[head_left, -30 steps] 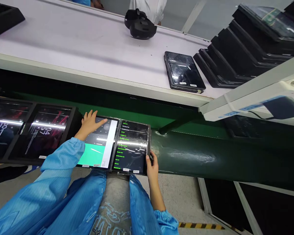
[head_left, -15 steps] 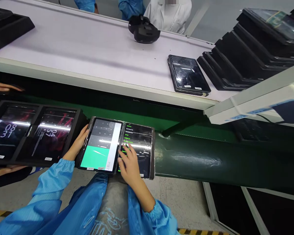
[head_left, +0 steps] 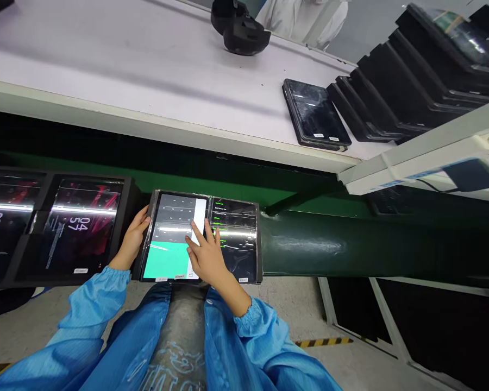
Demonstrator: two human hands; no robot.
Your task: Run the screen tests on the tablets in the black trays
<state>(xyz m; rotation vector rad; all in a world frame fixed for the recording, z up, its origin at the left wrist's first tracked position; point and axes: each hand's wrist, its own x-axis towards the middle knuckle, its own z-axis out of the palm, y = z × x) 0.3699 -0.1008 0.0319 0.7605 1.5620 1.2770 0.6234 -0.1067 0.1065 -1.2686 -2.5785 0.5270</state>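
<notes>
While the pale shelf (head_left: 118, 70) spans the upper view, the dark green bench (head_left: 330, 247) runs below it; work sits at the bench's near edge, above the person's lap. Step in hand, as judged: touch entry on the keypad tablet (head_left: 167, 258). Next move probably calls for one light fingertip contact, frame braced. Tablet lies face up, just left of the list tablet (head_left: 240, 265); long axis runs away from the body, far end canted slightly right, keypad and readout turned sideways. Right hand (head_left: 209, 262) is over the tablet's right side, fingers spread wide; contact with glass: cannot tell. Left hand (head_left: 131, 241) is at the left edge, fingers close-set; grip underneath hidden. Smallest: a white label (head_left: 162, 279) along the tablet's near edge.
</notes>
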